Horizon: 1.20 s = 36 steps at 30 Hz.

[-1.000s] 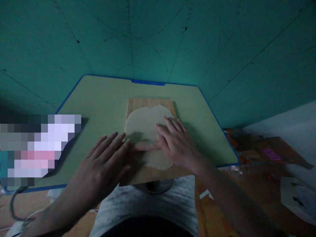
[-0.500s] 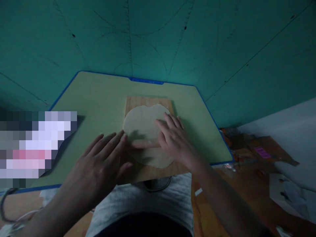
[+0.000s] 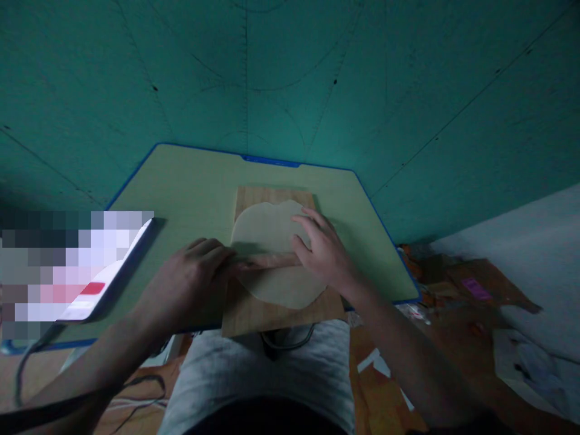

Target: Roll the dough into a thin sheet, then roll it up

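Note:
A flat, rounded sheet of dough [image 3: 265, 228] lies on the wooden board [image 3: 242, 311], and a thin wooden rolling pin [image 3: 274, 261] rests across it. Curled fingers of my left hand [image 3: 194, 266] close round the pin's left end. Over the pin's right end lies my right hand [image 3: 325, 249], its fingers spread and stretched forward above the dough. The palm of that hand hides the tip of the pin. Dough shows both beyond the pin and on the near side of it.
Under the board is a pale green table [image 3: 190, 175] with a blue rim, against a green wall [image 3: 290, 115]. A lit tablet [image 3: 97, 296], partly blurred out, stands at the left with a cable [image 3: 20, 368]. Cardboard [image 3: 489, 284] lies on the floor at the right.
My left hand has gone from outstretched fingers to curled fingers round the pin's end. My right hand stays over the other end. The camera view has shifted slightly.

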{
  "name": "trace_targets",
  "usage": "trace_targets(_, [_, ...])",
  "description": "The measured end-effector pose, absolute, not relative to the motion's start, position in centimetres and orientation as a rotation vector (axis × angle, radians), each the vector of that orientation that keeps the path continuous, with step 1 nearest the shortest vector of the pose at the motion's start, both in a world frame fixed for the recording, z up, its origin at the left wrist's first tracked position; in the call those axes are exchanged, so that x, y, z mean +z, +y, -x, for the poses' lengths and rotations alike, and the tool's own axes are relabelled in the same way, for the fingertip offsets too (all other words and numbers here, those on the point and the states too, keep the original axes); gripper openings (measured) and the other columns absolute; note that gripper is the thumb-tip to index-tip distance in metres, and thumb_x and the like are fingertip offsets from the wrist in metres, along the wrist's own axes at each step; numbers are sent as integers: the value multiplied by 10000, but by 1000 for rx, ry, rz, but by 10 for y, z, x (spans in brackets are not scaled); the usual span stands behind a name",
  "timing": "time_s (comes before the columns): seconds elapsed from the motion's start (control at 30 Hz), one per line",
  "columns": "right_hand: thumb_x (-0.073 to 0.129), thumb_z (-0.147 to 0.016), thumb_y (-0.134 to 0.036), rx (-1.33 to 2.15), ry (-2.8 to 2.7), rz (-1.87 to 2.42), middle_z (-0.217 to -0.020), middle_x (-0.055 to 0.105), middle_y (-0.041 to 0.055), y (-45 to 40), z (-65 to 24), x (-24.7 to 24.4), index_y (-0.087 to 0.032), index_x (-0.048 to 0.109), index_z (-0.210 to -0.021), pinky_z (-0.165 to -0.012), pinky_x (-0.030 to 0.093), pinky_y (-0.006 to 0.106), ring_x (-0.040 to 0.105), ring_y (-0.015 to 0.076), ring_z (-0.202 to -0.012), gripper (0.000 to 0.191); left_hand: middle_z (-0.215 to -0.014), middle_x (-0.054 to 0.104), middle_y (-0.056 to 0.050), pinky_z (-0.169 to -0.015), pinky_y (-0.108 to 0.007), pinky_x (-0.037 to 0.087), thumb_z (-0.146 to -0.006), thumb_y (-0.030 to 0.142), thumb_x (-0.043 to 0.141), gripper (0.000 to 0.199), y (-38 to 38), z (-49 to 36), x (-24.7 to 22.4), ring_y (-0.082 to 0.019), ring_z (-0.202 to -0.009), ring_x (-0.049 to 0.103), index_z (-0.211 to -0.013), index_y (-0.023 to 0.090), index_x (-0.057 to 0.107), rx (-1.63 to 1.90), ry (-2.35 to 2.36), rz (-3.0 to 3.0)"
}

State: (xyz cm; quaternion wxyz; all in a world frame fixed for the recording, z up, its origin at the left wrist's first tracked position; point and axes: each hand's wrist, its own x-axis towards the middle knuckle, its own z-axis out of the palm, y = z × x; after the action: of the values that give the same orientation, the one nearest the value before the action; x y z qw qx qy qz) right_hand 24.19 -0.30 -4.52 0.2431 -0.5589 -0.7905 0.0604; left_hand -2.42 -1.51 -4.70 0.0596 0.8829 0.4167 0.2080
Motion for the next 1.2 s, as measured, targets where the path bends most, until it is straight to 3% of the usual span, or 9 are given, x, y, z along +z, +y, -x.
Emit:
trace_targets(0.17, [494,-937,-178,165,-2115,1587,-1314,627,156,39,-240,-44,-145,655,-1215,-1128,419,423,554,266,-1298,323,-836,682,-55,-654,-296,453,-1034,379,441,368,0,32,-39,-178,-755,622,-865,179,700,588,1321,-2598])
trace_targets(0.33, [463,-963,-203,195,-2091,1643,-1267,647,144,46,-248,-43,-148,653,-1195,-1077,444,389,582,251,-1242,306,-823,678,-84,-656,-309,454,-1032,401,427,405,7,6,-37,-194,-758,621,-849,161,696,651,1208,-2682])
trace_targets(0.53, [444,-974,-265,101,-2136,1875,-1387,582,197,21,-261,-42,-132,613,-1304,-1069,438,491,559,323,-1277,394,-891,680,-133,-725,-367,485,-976,268,432,306,31,-30,-32,-236,-800,624,-863,142,686,410,1271,-2895])
trace_targets(0.67, [427,-956,-250,109,-2102,2003,-1476,516,217,18,-257,-44,-125,558,-1396,-1092,417,539,524,359,-1334,476,-1138,682,-198,-876,-480,505,-980,297,402,350,46,-47,-36,-341,-1077,637,-1072,126,693,343,1412,-2901])
trace_targets(0.83, [409,-946,-260,231,-2116,2043,-1545,468,203,11,-255,-52,-144,485,-1469,-1120,369,626,436,402,-1422,541,-1528,478,-240,-1147,-597,327,-1003,334,361,515,38,-49,-48,-392,-1467,381,-1417,76,526,403,1575,-2749])
trace_targets(1.03, [357,-986,-285,188,-2227,1929,-1600,393,218,-23,-250,-49,-82,349,-1557,-1157,317,637,386,396,-1462,607,-1556,451,-232,-1204,-572,281,-1049,354,251,561,2,-37,-50,-383,-1504,318,-1425,50,535,440,1554,-2770])
trace_targets(1.2, [324,-1049,-359,130,-2328,1876,-1613,368,227,-57,-242,-41,-91,319,-1581,-1172,334,580,400,359,-1463,596,-1530,475,-254,-1171,-569,353,-1054,413,274,612,-26,-23,-57,-393,-1469,382,-1467,3,463,471,1448,-2845])
